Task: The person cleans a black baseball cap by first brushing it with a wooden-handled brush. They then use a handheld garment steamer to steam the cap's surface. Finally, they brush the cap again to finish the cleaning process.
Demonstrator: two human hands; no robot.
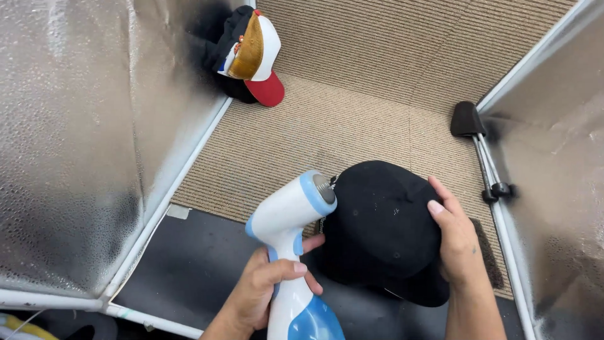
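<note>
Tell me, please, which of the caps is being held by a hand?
The black cap at the front: the right hand rests on its crown. The white, red and tan caps lie untouched in the far corner.

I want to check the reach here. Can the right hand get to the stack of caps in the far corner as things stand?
Probably not right away. The right hand is holding the black cap, so it is occupied. The stack of caps lies far off by the silver panel. The carpet between looks free.

steamer (296, 220) left of cap (377, 226); stacked caps (251, 53) behind, far left corner
</note>
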